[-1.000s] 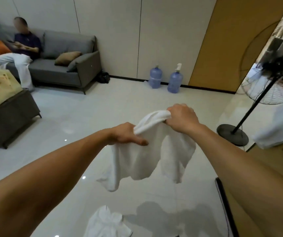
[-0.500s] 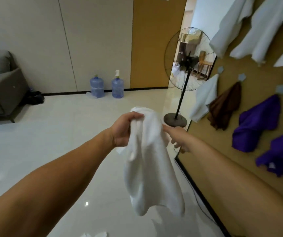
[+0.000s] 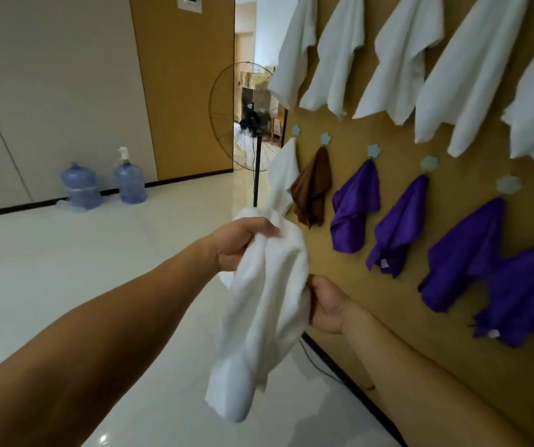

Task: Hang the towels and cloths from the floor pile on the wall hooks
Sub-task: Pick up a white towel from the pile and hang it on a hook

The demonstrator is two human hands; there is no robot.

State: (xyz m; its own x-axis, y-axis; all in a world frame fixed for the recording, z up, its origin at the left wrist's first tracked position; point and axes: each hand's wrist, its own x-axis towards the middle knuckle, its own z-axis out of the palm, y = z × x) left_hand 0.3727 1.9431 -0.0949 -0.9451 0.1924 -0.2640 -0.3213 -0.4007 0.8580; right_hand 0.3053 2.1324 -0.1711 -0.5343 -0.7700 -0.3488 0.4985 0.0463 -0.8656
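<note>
A white towel [image 3: 265, 314] hangs in front of me. My left hand [image 3: 238, 241] grips its bunched top. My right hand [image 3: 327, 306] holds its right edge lower down, close to the wall. The yellow wall [image 3: 385, 304] on the right carries a top row of white towels [image 3: 333, 56]. Below runs a row of pale flower-shaped hooks [image 3: 325, 138] with a white towel [image 3: 283, 175], a brown cloth [image 3: 312, 188] and purple cloths [image 3: 354, 208]. The floor pile is out of view.
A standing fan [image 3: 246, 124] is at the wall's far end beside a doorway. Two blue water bottles [image 3: 80, 187] stand against the far white wall. A black cable [image 3: 320, 362] runs along the skirting. The glossy white floor [image 3: 65, 269] spreads to the left.
My view has swung right, from the sofa side to the hook wall. The towel went from spread between both hands to hanging from my left hand, and my right hand has regripped its edge.
</note>
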